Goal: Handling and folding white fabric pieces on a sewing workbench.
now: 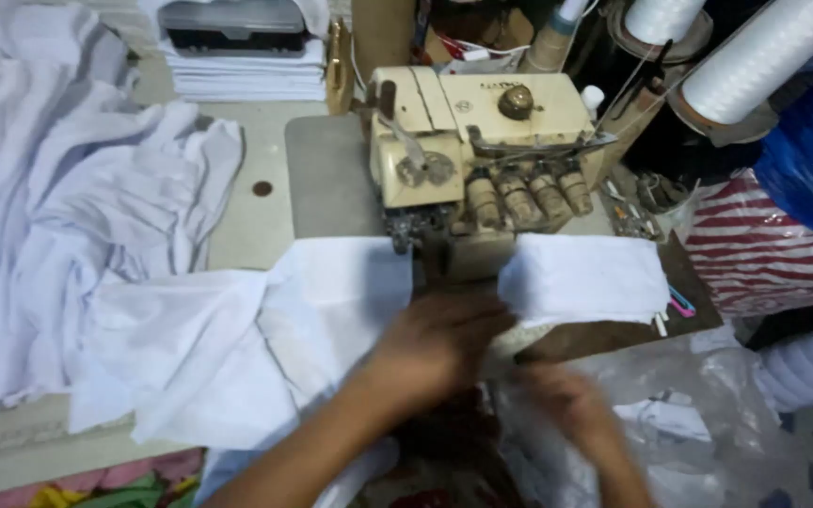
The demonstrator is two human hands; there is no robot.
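Resting flat, the left hand (pixel 439 343) presses white cloth (pixel 331 310) just before the sewing machine (pixel 477 155). Right hand (pixel 566 400) is blurred; I cannot tell its shape. Sewing looks barely begun; a pile (pixel 58 207) waits left of it.

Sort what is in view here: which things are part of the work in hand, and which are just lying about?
In the work:
left hand, on the white fabric piece
right hand, blurred, low beside it
cream sewing machine
small white fabric stack

Lying about:
heap of white cloth
folded white stack
white thread cones
clear plastic bag
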